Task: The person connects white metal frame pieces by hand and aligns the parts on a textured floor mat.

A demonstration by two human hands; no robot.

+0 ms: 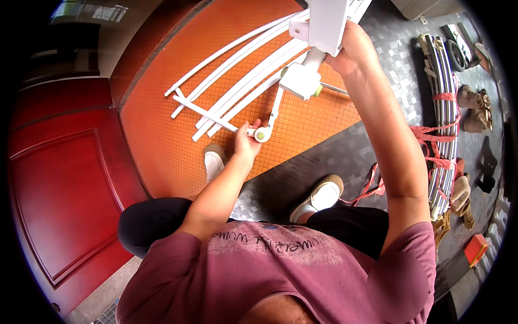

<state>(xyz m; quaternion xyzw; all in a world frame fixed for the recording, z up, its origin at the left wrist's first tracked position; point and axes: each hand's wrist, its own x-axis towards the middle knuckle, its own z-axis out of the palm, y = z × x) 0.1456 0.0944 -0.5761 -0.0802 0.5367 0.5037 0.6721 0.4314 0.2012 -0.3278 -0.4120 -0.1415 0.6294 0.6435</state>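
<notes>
We stood over the orange tiled step (162, 135), a red door (65, 178) on our left, and worked on a white folding rack (243, 81) that hung tilted from raised hands down toward the floor. Our right hand (350, 48) gripped the rack's broad white upper housing (326, 21) from the side, fingers wrapped behind it, carrying most of the weight. Our left hand (245, 143) closed around the lower arm's hinged end, just beside a small joint with a green cap (261, 135).

To do this step well, we judged, the upper grip had to stay firm and steady so the frame did not swing, while the lower hand guided the thin arm at its joint, with fingers clear of the pivot where they could be pinched.

The rack itself showed several long, slightly curved white rails fanning away to the upper left, a short crossbar (202, 110) tying them together, a boxy white block (299, 81) at the middle with green knobs, and a slim white link running down to the green-capped joint.

On the grey mosaic floor at our right lay a bundle of striped slats tied with red straps (442, 124), with sandals (472, 108) just beside it.
</notes>
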